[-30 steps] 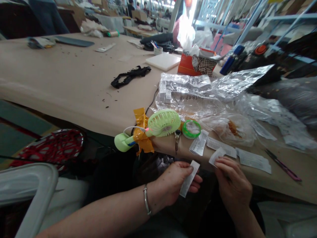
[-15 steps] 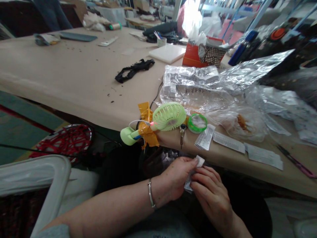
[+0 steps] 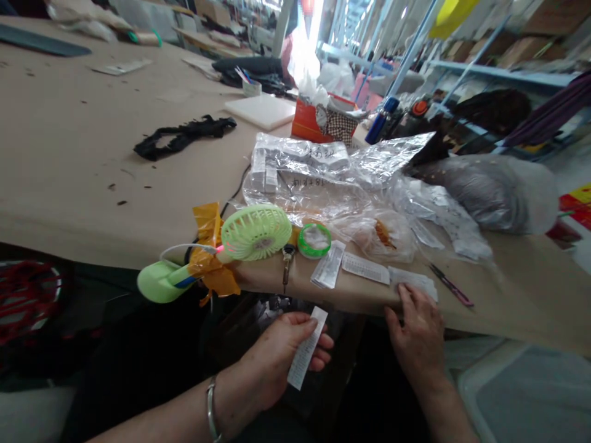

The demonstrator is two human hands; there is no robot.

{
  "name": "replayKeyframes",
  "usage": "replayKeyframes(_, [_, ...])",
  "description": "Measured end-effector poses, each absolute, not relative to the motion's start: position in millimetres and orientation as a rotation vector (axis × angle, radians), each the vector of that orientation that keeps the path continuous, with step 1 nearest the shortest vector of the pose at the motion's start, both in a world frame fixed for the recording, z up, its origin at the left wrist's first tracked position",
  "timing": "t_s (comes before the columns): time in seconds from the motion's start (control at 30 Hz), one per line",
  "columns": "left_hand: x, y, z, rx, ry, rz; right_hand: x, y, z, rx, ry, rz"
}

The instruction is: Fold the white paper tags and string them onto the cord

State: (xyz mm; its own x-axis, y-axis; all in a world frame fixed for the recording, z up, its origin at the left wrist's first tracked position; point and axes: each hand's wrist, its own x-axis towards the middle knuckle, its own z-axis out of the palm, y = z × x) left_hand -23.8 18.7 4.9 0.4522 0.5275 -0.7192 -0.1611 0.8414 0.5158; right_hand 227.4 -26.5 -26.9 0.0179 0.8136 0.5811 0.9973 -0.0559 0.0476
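Note:
My left hand pinches a narrow white printed label between thumb and fingers, below the table edge. Further right, my right hand has its fingers stretched out, fingertips resting on a stack of white labels near the table's front edge. Left of that stack lie a second row of printed labels and a folded bunch of labels. A green-rimmed round tub with whitish contents stands behind the bunch.
A green fan is taped to the table edge, beside a small pointed metal tool. Clear plastic bags spread behind the labels. Pink-handled scissors lie at right; a black fabric strip lies further back.
My hands have parted: the right one has moved from beside the left over to the label stack. The left still holds a label, now more visible. The camera view has swung right.

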Motion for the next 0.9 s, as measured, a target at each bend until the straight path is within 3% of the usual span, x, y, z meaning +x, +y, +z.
replayKeyframes(0.3, [-22.7, 18.2, 4.7, 0.420, 1.027, 0.427, 244.8, -31.8, -23.4, -1.666, -1.796, -0.569])
replayKeyframes(0.47, [-21.8, 15.9, 2.7, 0.414, 0.985, 0.431, 198.2, -35.6, -11.4, -1.465, -1.584, -0.213])
replayKeyframes(0.63, [-21.2, 14.7, 1.3, 0.326, 0.925, 0.532, 122.5, -42.2, -17.4, -1.061, -1.955, 0.183])
replayKeyframes(0.9, [-28.0, 13.7, -6.4, 0.234, 0.921, 0.688, 99.5, -40.5, -27.7, -1.067, -2.075, 0.127])
